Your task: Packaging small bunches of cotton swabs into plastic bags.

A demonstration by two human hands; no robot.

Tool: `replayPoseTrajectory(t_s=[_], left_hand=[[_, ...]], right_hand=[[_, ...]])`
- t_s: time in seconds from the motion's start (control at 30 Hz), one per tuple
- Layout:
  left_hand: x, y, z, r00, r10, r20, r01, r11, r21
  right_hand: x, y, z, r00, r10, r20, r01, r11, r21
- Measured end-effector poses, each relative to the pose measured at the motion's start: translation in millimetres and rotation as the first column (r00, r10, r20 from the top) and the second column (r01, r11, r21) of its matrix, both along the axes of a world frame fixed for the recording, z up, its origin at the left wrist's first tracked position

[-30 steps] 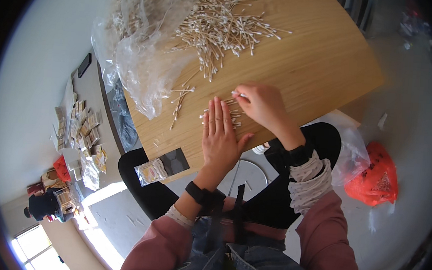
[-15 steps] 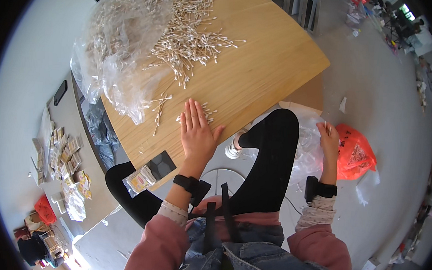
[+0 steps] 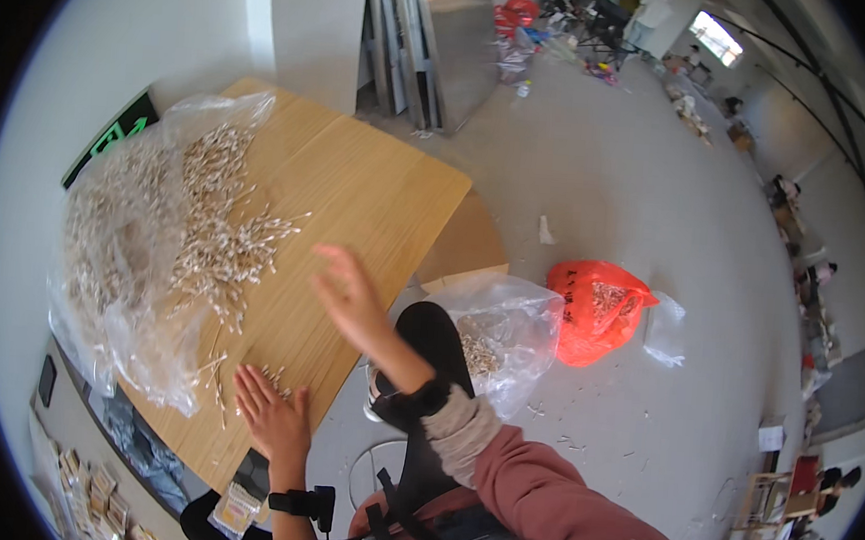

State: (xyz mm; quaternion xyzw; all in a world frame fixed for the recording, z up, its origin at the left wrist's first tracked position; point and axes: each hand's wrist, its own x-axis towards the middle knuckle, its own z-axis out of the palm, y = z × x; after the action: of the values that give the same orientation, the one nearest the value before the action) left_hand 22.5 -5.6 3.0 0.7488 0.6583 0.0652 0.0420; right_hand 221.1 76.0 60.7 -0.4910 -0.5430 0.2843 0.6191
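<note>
My left hand lies flat on the wooden table, fingers stretched and together. Beside its fingers a small bunch of cotton swabs shows; the palm hides what lies under it. A few loose cotton swabs rest just left of that hand. Slightly smeared by motion, my right hand hovers above the table's right part with its fingers apart and nothing visible in them. A large heap of cotton swabs spills from a clear plastic bag on the table's left side.
A small packet of swabs sits at the table's near corner. On the floor to the right are a clear bag holding swabs, a red bag and a cardboard box. Metal panels lean against the far wall.
The view has swung right. My right hand has moved from beside the red bag to above the table. My left hand stays flat beside the small bunch of cotton swabs.
</note>
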Motion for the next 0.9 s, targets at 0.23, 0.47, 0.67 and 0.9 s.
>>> replayPoseTrajectory(t_s=[0.23, 0.47, 0.67, 0.9], left_hand=[[10, -3, -8, 0.995, 0.022, -0.101, -0.017, 0.999, 0.05], [9, 6, -10, 0.981, 0.126, -0.144, -0.121, 0.992, 0.046], [2, 11, 13, 0.937, 0.102, 0.335, -0.142, 0.985, 0.096], [-13, 0, 23, 0.162, 0.187, 0.969, -0.412, 0.905, -0.106]], right_hand=[[-83, -14, -45, 0.974, 0.222, -0.032, -0.224, 0.973, -0.058], [-94, -19, -54, 0.972, 0.228, -0.06, -0.234, 0.963, -0.132], [-68, -4, -55, 0.946, 0.191, -0.263, -0.243, 0.953, -0.184], [-85, -14, -58, 0.887, 0.278, -0.369, -0.377, 0.897, -0.231]])
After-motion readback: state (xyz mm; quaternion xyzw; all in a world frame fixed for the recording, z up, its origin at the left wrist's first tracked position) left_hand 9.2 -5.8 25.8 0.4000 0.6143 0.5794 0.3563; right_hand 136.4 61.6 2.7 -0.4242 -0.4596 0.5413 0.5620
